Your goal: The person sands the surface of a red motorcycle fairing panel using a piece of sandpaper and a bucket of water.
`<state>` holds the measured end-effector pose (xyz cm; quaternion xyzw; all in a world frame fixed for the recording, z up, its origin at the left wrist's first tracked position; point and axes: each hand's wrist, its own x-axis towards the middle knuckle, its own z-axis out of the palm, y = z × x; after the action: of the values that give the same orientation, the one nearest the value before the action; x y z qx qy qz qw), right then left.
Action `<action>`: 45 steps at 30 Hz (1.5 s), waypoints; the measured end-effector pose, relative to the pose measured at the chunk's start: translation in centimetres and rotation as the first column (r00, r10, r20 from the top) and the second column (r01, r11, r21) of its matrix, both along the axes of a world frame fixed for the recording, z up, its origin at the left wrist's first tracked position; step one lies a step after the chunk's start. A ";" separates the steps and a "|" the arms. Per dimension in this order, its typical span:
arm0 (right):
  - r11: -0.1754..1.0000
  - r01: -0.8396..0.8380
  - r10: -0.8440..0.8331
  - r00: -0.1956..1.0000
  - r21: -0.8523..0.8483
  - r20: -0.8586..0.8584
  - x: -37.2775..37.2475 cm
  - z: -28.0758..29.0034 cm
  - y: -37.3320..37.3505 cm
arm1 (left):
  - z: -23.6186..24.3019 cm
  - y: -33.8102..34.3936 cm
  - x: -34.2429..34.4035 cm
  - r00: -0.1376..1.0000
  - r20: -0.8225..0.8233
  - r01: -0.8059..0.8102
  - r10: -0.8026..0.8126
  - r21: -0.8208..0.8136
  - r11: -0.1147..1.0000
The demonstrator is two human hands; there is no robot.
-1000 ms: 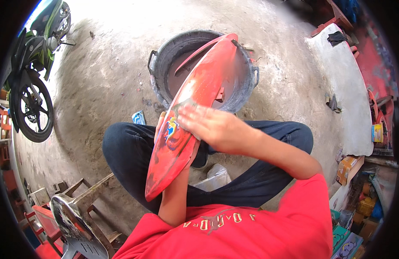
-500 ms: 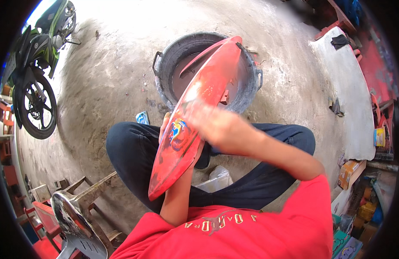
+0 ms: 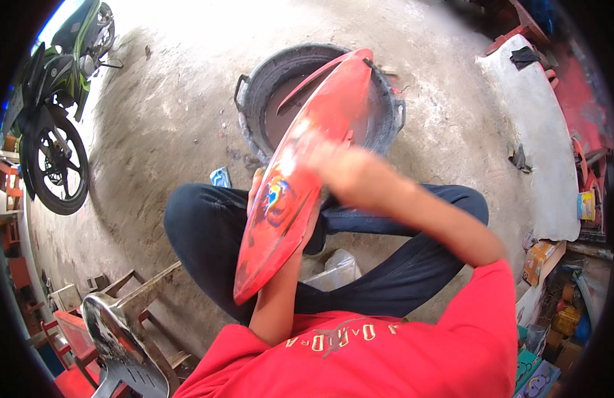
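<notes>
I sit cross-legged on a concrete floor with a long red motorcycle body panel [image 3: 300,179] tilted across my lap. A colourful sticker shows on its middle. My left hand [image 3: 256,188] grips the panel from underneath at its left edge; only the fingertips show. My right hand [image 3: 337,162] lies on the panel's upper face, blurred by motion, and I cannot tell whether it holds anything. The panel's far tip hangs over a round black basin [image 3: 254,99] with brownish water in it.
A green and black motorcycle [image 3: 51,99] stands at the far left. A small blue object [image 3: 220,176] lies on the floor by my left knee. A clear plastic bag [image 3: 337,268] sits between my legs. Metal stool [image 3: 118,338] at lower left; boxes and clutter at right.
My right hand has slid up the panel's face, from near the sticker toward the basin end, and is now blurred. The panel stays in about the same place.
</notes>
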<state>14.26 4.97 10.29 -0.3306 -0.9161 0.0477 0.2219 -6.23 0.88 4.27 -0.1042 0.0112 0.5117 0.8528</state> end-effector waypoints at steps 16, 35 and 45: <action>1.000 0.013 -0.011 0.998 0.026 -0.055 -0.3 0.6 -0.5 | 0.8 0.0 0.1 0.998 -0.054 -0.027 0.025 -0.042 0.999; 0.999 -0.032 0.034 0.996 0.014 -0.081 -0.9 1.1 -2.4 | -0.1 0.0 -0.4 0.992 0.126 0.022 -0.023 0.012 1.000; 0.981 0.167 -0.163 0.986 0.099 -0.046 0.7 -0.2 -0.7 | 2.9 -0.6 0.7 0.996 -0.075 -0.056 0.049 -0.093 0.994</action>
<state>15.00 4.29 10.10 -0.3925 -0.8825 -0.0119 0.2589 -5.57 0.30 7.19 -0.1262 0.0639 0.5363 0.8321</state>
